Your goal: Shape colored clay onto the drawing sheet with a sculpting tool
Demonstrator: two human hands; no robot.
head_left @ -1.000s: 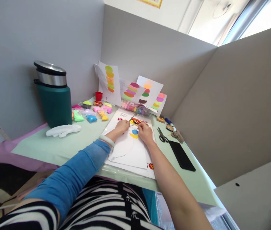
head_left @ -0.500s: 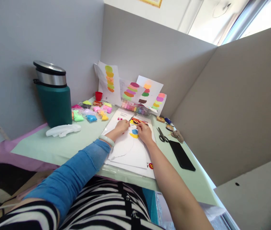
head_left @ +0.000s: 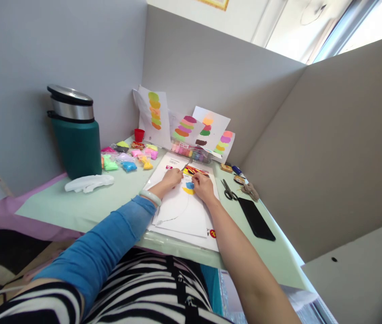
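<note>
A white sheet of paper (head_left: pixel 177 211) lies in front of me, with a blue patch (head_left: pixel 189 185) directly above a yellow patch (head_left: pixel 188 191) on it; both look like soft clay. A thin pencil-like line curves down the sheet. My left hand (head_left: pixel 173 178) rests on the paper's upper left, closed around a thin greyish tool (head_left: pixel 186 165) whose exact kind is too small to tell. At the right edge of the blue patch, my right hand (head_left: pixel 203 185) has its fingers pinched together. Whatever lies between those fingertips is hidden.
Bags of coloured clay (head_left: pixel 129 166), a red cup (head_left: pixel 139 135), a green flask (head_left: pixel 76 144) and a white cloth-like item (head_left: pixel 89 183) stand left. Colour-swatch sheets (head_left: pixel 159 114) lean at the back. Scissors (head_left: pixel 229 191) and a black phone-like slab (head_left: pixel 256 219) lie right.
My right fingertips have shifted very slightly by the blue patch. My left hand and the other things look unmoved.
</note>
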